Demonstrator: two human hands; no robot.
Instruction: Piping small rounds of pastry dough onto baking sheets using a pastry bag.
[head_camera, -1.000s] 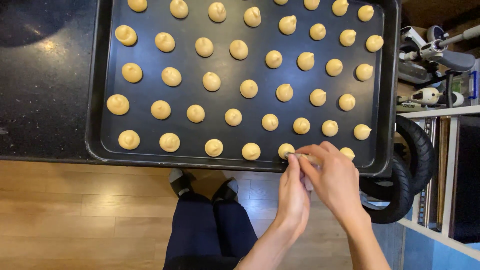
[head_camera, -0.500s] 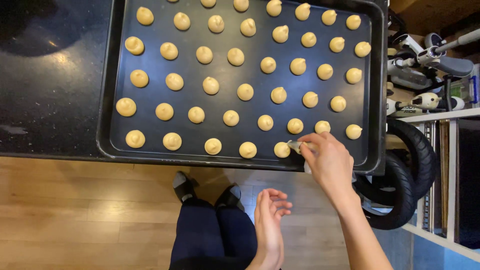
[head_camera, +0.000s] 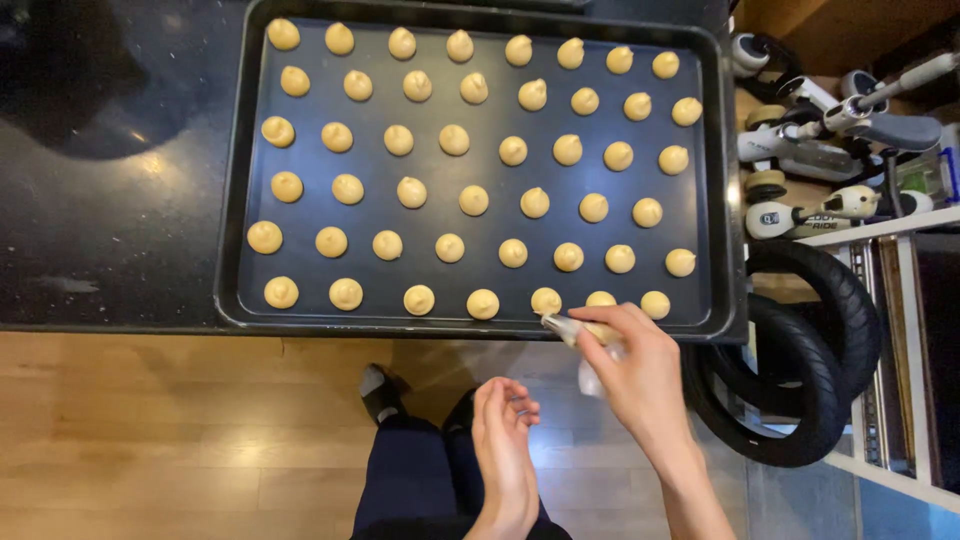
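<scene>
1. Seen from the head camera, right hand (head_camera: 640, 375) grips a piping bag (head_camera: 585, 335), fingers curled round it; nozzle end points left, at the near rim of the tray (head_camera: 232, 250).
2. Bag tip sits just below the front row of dough blobs (head_camera: 546, 300), between two of them; cannot tell if it touches the rim.
3. Left hand (head_camera: 502, 440) holds nothing, palm turned inward, fingers loosely bent and close together, off the counter, over the floor (head_camera: 150, 430).
4. Tray: dark, rectangular, on a black counter (head_camera: 100, 150), filled with pale round blobs in slanted rows, each with a small peak.
5. Below the hands: dark trousers and socked feet (head_camera: 378, 392) on light wood boards.
6. Right of the tray: black tyres (head_camera: 800, 380), scooters (head_camera: 830, 130), a white shelf frame (head_camera: 900, 300).
</scene>
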